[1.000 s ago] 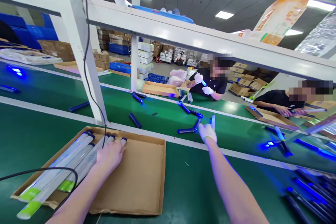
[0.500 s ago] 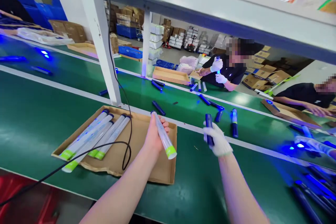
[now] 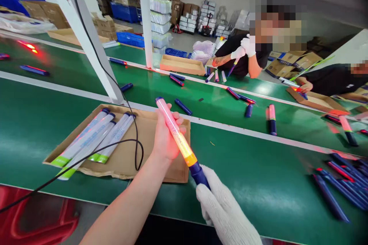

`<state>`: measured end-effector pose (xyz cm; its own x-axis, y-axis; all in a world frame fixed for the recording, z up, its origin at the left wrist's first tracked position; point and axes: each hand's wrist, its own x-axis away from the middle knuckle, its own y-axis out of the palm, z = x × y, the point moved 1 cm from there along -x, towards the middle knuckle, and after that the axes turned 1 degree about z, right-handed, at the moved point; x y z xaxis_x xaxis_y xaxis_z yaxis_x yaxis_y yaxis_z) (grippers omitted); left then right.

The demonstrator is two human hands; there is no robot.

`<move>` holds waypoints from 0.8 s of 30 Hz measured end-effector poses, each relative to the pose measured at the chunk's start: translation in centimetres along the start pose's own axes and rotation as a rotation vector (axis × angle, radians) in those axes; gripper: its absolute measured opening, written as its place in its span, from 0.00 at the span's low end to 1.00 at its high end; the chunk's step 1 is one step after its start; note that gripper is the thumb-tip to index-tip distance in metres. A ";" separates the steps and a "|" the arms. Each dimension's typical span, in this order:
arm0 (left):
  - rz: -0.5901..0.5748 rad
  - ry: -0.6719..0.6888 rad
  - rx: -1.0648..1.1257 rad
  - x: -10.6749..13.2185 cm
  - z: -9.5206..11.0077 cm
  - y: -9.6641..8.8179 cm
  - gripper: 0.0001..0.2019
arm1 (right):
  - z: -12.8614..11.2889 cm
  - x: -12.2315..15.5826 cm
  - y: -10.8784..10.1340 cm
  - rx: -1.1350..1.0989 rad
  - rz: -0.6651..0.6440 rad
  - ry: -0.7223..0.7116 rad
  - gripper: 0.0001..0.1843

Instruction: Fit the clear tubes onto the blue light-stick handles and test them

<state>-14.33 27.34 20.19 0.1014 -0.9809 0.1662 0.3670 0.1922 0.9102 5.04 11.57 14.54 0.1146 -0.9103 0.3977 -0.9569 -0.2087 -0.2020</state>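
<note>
the bare left hand (image 3: 166, 139) is closed around a translucent plastic tube (image 3: 174, 130), its fingers curled behind the smooth, glowing shaft. the right hand (image 3: 225, 208) wears a white knitted cotton glove with a coarse, fuzzy weave and is closed on a glossy navy handle (image 3: 199, 174), whose lower end it partly hides. the tube's lower end, banded yellow, meets the handle, so the two make one straight, slanting baton held above the green conveyor belt (image 3: 238, 164), just beside the shallow cardboard tray (image 3: 175, 170).

on that corrugated tray lie several slim tubes (image 3: 86, 138) with navy caps and green ends, side by side, with a black cable (image 3: 120, 140) draped across them. more navy handles (image 3: 336, 187) lie heaped on the belt at lower right.

half a second ago, tube and handle were well apart, one in each hand, and the lights on the belt glowed blue. now the two parts touch, the tube shines pinkish red, and the lights on the belt glow red. the tray also sits lower in the view.
</note>
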 end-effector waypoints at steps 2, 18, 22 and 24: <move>-0.027 0.037 -0.028 0.1 -0.2 0.2 0.18 | -0.3 -0.2 0.4 -0.022 -0.026 0.040 0.24; -0.095 -0.179 -0.011 0.3 -1.0 2.1 0.19 | -1.1 0.6 2.4 -1.093 -0.498 0.301 0.23; -0.155 -0.227 0.006 0.8 -1.6 2.1 0.17 | -0.9 0.9 2.8 -1.145 -0.536 0.292 0.23; -0.169 -0.235 0.015 0.9 -1.9 1.8 0.16 | -1.2 1.0 3.0 -1.151 -0.534 0.308 0.23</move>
<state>-11.84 26.84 21.29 -0.1773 -0.9797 0.0939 0.3469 0.0271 0.9375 1.98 10.44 15.40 0.6306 -0.6600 0.4083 -0.5083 0.0463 0.8599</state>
